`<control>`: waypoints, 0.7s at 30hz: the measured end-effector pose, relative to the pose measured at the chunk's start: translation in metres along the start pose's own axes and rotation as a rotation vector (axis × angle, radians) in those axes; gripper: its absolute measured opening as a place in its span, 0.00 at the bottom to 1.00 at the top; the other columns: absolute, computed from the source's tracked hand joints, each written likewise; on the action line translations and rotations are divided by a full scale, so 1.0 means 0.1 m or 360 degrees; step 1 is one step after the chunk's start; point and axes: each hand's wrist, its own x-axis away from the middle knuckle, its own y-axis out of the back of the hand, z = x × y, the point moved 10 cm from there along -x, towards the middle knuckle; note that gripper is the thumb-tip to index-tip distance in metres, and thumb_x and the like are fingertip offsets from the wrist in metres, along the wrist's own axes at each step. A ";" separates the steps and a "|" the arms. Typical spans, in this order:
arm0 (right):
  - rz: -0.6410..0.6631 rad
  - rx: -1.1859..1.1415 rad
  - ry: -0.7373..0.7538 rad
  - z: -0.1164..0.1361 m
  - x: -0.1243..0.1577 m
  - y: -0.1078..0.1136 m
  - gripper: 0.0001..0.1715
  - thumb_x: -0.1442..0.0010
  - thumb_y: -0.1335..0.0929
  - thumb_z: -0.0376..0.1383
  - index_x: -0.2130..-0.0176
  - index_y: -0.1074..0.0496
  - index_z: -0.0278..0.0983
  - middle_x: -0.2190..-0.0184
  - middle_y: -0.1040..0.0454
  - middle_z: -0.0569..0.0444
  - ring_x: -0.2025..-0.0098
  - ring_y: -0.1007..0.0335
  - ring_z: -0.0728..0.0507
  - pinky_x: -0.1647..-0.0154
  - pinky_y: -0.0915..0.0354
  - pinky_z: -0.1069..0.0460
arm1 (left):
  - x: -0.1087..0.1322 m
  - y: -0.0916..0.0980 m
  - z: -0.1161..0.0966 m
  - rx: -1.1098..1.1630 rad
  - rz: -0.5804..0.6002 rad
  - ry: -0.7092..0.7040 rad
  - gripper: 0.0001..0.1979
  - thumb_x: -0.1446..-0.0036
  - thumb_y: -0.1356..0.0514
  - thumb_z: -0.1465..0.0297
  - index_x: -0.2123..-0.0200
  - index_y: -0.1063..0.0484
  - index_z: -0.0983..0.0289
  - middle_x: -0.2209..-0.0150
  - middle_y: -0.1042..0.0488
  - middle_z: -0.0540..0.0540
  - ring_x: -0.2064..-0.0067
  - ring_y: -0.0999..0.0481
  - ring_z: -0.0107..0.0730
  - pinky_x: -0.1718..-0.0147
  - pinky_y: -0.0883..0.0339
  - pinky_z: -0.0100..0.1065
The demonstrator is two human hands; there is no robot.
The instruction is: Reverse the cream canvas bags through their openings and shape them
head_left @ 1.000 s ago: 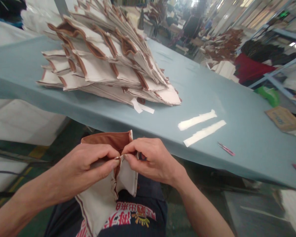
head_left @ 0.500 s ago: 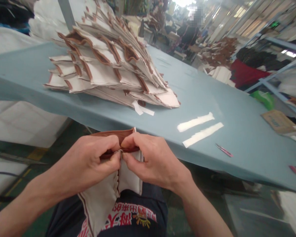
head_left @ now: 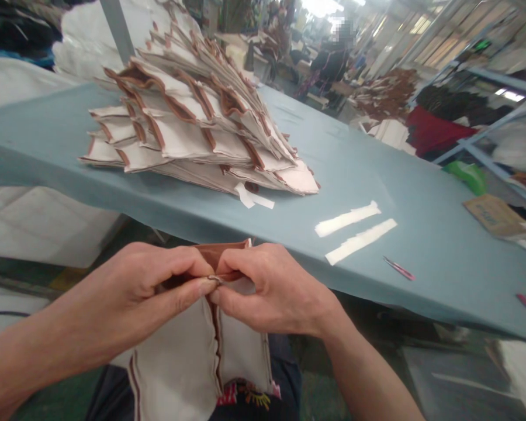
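Observation:
A white fabric piece with brown edging [head_left: 175, 356] hangs over my lap, in front of the table's near edge. My left hand [head_left: 166, 292] pinches its brown-edged top from the left. From the right, my right hand [head_left: 263, 283] grips the same edge between thumb and fingers. The fingertips of both hands nearly meet at a seam, and the brown inside shows behind them. Below the hands a brown seam runs down between two white panels. Part of the top edge is hidden by my fingers.
On the blue-covered table [head_left: 298, 234] lies a large pile of similar white and brown pieces [head_left: 188, 128]. White strips [head_left: 362, 240], a small pink-handled tool [head_left: 398, 268] and a cardboard piece [head_left: 493, 215] lie to the right. A person [head_left: 331, 61] is in the background.
The fabric piece hangs more spread out, with more of its white panels showing. My left hand's thumb is straighter along the edge, and both hands are slightly lower.

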 end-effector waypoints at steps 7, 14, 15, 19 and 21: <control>0.0064 0.0094 -0.0084 -0.08 -0.06 -0.13 0.19 0.35 0.28 0.34 0.69 0.42 0.42 0.74 0.37 0.63 0.71 0.47 0.48 0.68 0.54 0.49 | -0.01 0.08 0.01 -0.0121 -0.0022 0.0017 0.11 0.31 0.38 0.70 0.57 0.14 0.53 0.73 0.16 0.39 0.77 0.21 0.23 0.75 0.35 0.24; 0.0006 0.0121 -0.0114 -0.12 -0.05 -0.10 0.17 0.39 0.29 0.32 0.71 0.42 0.42 0.74 0.37 0.62 0.70 0.47 0.48 0.67 0.54 0.50 | -0.01 -0.05 -0.08 -0.0360 0.0005 -0.0147 0.14 0.31 0.45 0.72 0.70 0.27 0.57 0.73 0.19 0.45 0.78 0.23 0.25 0.77 0.40 0.30; -0.0018 0.0086 -0.0106 -0.12 -0.04 -0.09 0.17 0.39 0.29 0.32 0.71 0.41 0.42 0.75 0.37 0.63 0.71 0.47 0.48 0.67 0.53 0.50 | -0.01 -0.06 -0.10 -0.0416 -0.0027 -0.0184 0.14 0.30 0.46 0.73 0.70 0.29 0.57 0.72 0.19 0.46 0.77 0.23 0.26 0.76 0.40 0.31; -0.0002 -0.0218 -0.0105 -0.16 -0.02 -0.10 0.11 0.40 0.31 0.35 0.71 0.36 0.41 0.76 0.38 0.64 0.72 0.46 0.49 0.66 0.47 0.52 | 0.09 -0.12 -0.07 -0.0476 -0.0067 -0.0262 0.15 0.27 0.46 0.74 0.68 0.27 0.56 0.72 0.20 0.46 0.72 0.20 0.29 0.74 0.35 0.31; 0.0036 -0.0381 -0.0135 -0.21 -0.02 -0.13 0.09 0.41 0.31 0.35 0.71 0.35 0.41 0.76 0.38 0.65 0.72 0.45 0.50 0.66 0.45 0.52 | 0.17 -0.16 0.05 -0.0366 -0.0043 -0.0157 0.14 0.27 0.43 0.73 0.66 0.22 0.54 0.71 0.20 0.44 0.71 0.19 0.28 0.71 0.31 0.29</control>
